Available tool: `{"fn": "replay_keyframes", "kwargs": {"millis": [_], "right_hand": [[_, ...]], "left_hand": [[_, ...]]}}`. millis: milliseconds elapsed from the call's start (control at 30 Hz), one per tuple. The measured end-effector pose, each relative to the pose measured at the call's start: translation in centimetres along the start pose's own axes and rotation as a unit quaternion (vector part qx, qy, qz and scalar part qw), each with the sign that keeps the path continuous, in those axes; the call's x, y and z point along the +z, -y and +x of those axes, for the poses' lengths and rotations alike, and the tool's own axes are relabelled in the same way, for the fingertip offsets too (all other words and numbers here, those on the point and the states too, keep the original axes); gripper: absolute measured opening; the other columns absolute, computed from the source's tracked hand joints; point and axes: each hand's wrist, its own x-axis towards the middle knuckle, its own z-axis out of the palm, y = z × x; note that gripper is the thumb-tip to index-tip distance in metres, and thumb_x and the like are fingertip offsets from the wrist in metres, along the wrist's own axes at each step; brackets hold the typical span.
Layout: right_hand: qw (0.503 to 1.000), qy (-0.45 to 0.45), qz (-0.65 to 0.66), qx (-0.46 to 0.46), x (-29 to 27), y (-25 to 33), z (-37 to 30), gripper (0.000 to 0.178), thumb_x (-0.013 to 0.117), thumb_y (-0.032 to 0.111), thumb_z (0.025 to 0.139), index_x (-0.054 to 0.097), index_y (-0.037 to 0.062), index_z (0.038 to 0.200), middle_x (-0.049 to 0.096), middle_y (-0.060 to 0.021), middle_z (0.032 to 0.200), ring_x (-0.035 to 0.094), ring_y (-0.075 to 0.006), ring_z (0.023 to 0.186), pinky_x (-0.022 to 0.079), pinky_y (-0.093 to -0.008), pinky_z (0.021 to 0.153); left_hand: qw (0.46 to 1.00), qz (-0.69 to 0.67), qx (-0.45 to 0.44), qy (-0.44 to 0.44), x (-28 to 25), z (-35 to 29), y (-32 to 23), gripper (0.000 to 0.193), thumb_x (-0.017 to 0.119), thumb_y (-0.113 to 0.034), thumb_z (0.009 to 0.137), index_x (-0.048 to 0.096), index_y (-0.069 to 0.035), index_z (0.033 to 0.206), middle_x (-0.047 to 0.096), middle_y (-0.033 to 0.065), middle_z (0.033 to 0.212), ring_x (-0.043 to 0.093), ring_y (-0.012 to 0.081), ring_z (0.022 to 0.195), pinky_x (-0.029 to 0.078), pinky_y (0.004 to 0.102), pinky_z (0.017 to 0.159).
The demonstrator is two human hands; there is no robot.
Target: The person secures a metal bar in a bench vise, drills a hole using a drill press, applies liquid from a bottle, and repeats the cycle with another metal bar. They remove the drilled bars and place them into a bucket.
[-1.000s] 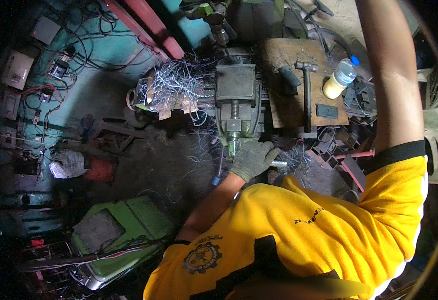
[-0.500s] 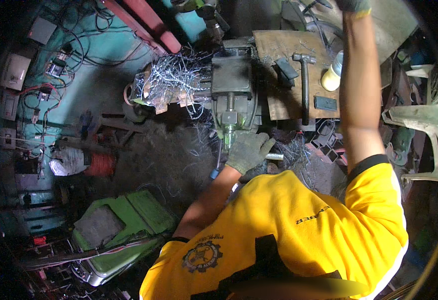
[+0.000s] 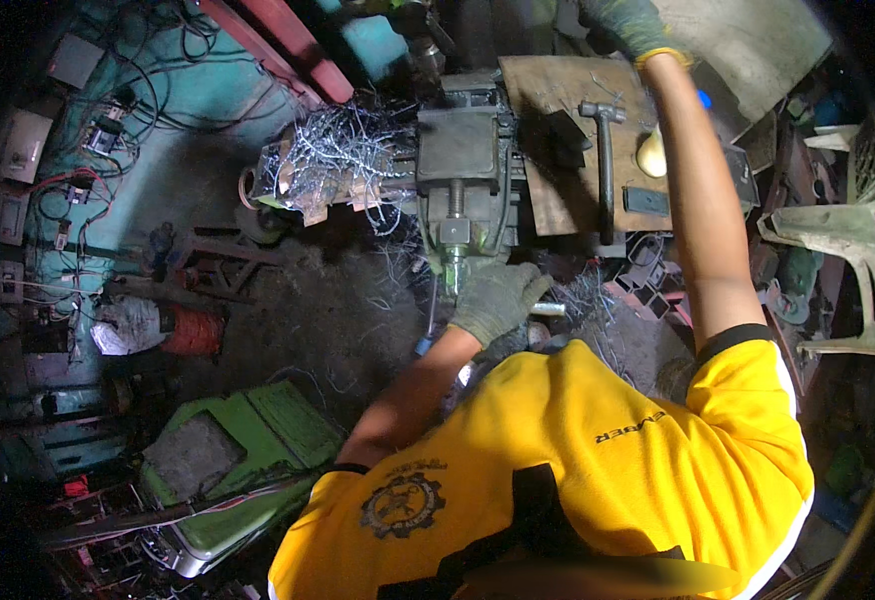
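My left hand [image 3: 498,303], in a grey-green work glove, is closed over the near end of a machine vise [image 3: 458,150], around its handle. A shiny metal rod end [image 3: 548,309] sticks out to the right of that hand. The vise's threaded screw [image 3: 457,198] runs from the block down toward the glove. My right arm stretches far forward. At its end my right hand [image 3: 630,28], gloved with a yellow cuff, is at the top edge beyond the board; its fingers are dark and partly out of frame, so what it touches is hidden.
A wooden board [image 3: 548,210] right of the vise carries a hammer [image 3: 607,170], dark blocks [image 3: 646,201] and a pale bottle [image 3: 652,155]. Curled metal shavings [image 3: 348,160] heap to the left. A green machine [image 3: 278,430] stands lower left; a white plastic chair [image 3: 848,235] is at right.
My right hand has moved left at the far edge, and its arm now slants across the bottle. My left hand stays on the vise handle. The view has shifted slightly.
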Motion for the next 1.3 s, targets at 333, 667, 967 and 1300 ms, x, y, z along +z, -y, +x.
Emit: {"fn": "replay_keyframes", "kwargs": {"millis": [333, 667, 967, 1300], "right_hand": [[0.978, 0.174, -0.115, 0.021, 16.0, -8.1, 17.7, 0.032, 0.060, 0.031, 0.096, 0.078, 0.0077, 0.108, 0.074, -0.0199, 0.110, 0.073, -0.0360, 0.101, 0.057, -0.0452, 0.090], [0.977, -0.117, 0.179, -0.015, 14.9, -9.8, 23.8, 0.030, 0.058, 0.026, 0.096, 0.076, 0.0097, 0.115, 0.074, -0.0202, 0.110, 0.069, -0.0362, 0.107, 0.054, -0.0443, 0.094], [0.992, 0.074, 0.059, -0.079, 16.0, -6.8, 9.1, 0.038, 0.054, 0.034, 0.096, 0.072, 0.0024, 0.109, 0.071, -0.0275, 0.108, 0.070, -0.0432, 0.099, 0.054, -0.0518, 0.088], [0.861, -0.438, 0.232, -0.114, -7.7, 3.0, 4.6, 0.027, 0.064, 0.026, 0.095, 0.071, 0.0072, 0.113, 0.073, -0.0209, 0.100, 0.071, -0.0356, 0.089, 0.057, -0.0419, 0.080]], "left_hand": [[0.997, -0.023, -0.068, -0.026, 0.0, 0.4, 0.0, 0.035, 0.060, -0.038, 0.098, 0.071, -0.006, 0.091, 0.071, 0.0196, 0.087, 0.068, 0.0408, 0.083, 0.053, 0.0522, 0.075], [0.991, -0.054, -0.110, -0.060, 1.9, 0.4, 1.7, 0.018, 0.068, -0.024, 0.093, 0.070, -0.006, 0.094, 0.065, 0.0168, 0.078, 0.066, 0.0368, 0.075, 0.051, 0.0495, 0.067], [0.991, 0.038, 0.013, -0.131, 0.9, -0.1, 1.1, 0.025, 0.060, -0.026, 0.097, 0.070, -0.003, 0.097, 0.070, 0.0220, 0.088, 0.068, 0.0426, 0.083, 0.053, 0.0522, 0.075], [0.989, 0.039, -0.048, -0.133, 0.7, 0.3, 0.9, 0.026, 0.064, -0.029, 0.096, 0.073, -0.005, 0.089, 0.072, 0.0180, 0.086, 0.068, 0.0387, 0.080, 0.052, 0.0510, 0.076]]}}
